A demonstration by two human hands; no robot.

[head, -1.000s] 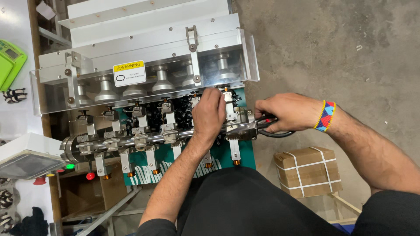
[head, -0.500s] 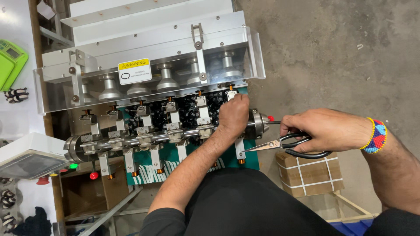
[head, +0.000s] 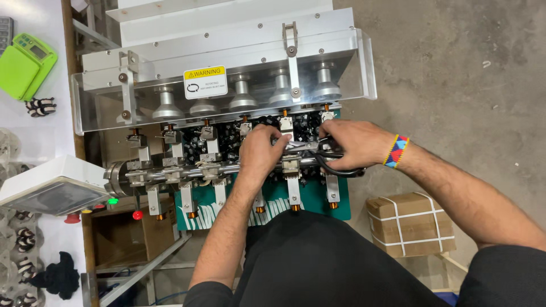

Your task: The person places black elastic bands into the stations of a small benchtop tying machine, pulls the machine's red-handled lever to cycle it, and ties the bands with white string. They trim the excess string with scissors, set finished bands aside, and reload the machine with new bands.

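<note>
Left hand: frame centre, fingers curled on the machine's clamp row.
Right hand: grasping black-handled scissors, blades pointing left toward the left hand.
Guard: clear cover, upper frame.
Cardboard box: lower right.

Single view, head-worn camera: looks steeply down from above the person's torso, close over both forearms. Faces a metal machine filling the upper centre, with white table at left edge and concrete floor at right.
</note>
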